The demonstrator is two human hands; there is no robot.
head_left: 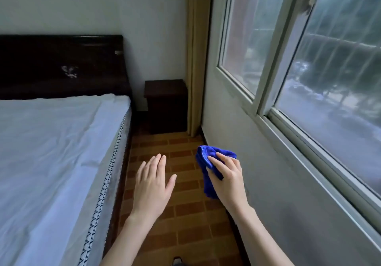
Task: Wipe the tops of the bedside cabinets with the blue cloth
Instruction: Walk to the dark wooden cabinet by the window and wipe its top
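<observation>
Gripping the blue cloth point(207, 163), the right hand point(225, 180) has its fingers curled over the bunched fabric, thumb tucked under, and holds it in the air above the brick-patterned floor point(185, 214), close to the wall under the window point(309, 69) at right. Beside it, the left hand point(153, 185) hovers flat and holds nothing (fingers straight and pressed together, thumb spread out). One dark bedside cabinet point(166, 98) stands far off in the corner, well apart from both hands, between the bed point(51, 142) at left and the curtain point(195, 59).
</observation>
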